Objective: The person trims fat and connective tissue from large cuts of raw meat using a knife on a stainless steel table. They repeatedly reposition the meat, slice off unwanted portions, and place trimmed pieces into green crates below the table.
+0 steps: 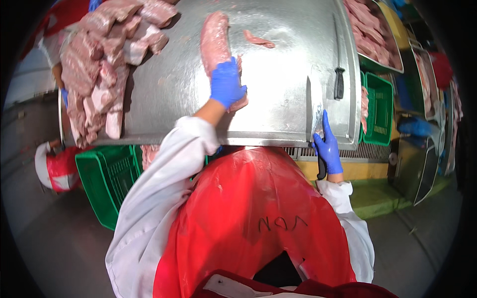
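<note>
A long, pale pink piece of meat (pixel 215 37) lies lengthwise on the metal table. My left hand (pixel 226 84), in a blue glove, is closed over its near end and hides part of it. In my right hand (pixel 328 149), also blue-gloved, is a knife (pixel 317 107) held by its black handle near the table's front edge. Its blade points away from me over the tabletop, apart from the meat. A small meat strip (pixel 259 39) lies to the right of the long piece.
A big pile of meat (pixel 94 69) covers the table's left side. A black-handled tool (pixel 339 83) lies at the right. Green crates (pixel 99 184) stand below left, another green crate (pixel 378 107) at right. A meat-filled tray (pixel 392 37) sits far right. Another person's arm shows far left.
</note>
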The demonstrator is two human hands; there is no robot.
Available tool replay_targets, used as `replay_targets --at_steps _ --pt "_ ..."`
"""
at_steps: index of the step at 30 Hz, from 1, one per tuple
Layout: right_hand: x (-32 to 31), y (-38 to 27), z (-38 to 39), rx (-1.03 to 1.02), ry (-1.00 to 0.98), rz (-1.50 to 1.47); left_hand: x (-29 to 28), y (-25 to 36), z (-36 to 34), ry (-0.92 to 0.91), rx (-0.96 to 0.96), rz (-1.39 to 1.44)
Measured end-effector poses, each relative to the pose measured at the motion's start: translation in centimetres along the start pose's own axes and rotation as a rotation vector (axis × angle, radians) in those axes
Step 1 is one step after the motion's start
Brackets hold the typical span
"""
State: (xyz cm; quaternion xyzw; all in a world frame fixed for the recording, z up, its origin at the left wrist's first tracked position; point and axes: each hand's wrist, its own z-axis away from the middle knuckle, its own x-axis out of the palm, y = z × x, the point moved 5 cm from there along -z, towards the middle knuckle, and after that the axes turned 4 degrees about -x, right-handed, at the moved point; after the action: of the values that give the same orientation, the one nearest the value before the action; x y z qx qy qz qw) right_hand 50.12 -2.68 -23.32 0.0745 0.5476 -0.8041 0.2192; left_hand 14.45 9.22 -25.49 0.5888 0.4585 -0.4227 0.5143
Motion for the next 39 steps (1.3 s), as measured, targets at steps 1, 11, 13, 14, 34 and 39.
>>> replay_targets --at_steps 1,11,13,14,34,39 --pt "0.1 -0.8 -1.4 -0.031 -0.034 0.017 3.0 0.1 -0.4 -0.114 -0.003 -0.173" --pt "17.5 -12.5 -16.6 -0.351 -0.475 0.101 -4.3 -10.1 3.6 0.011 -0.340 1.163" --pt "21.9 -13.9 -19.0 -0.348 -0.615 0.199 -5.2 -8.0 2.5 0.001 -0.380 1.170" --pt "23.6 -13.7 -19.6 -0.342 -0.704 0.238 -5.5 -7.3 2.3 -0.001 -0.402 1.174" --pt "1.5 -4.0 -10.3 -0.062 -0.356 -0.140 -8.5 -13.2 10.2 -0.234 -0.192 0.027" --pt "-2.6 -2.4 -9.6 -0.119 -0.114 -0.105 4.6 3.3 -10.4 0.018 0.130 0.034"
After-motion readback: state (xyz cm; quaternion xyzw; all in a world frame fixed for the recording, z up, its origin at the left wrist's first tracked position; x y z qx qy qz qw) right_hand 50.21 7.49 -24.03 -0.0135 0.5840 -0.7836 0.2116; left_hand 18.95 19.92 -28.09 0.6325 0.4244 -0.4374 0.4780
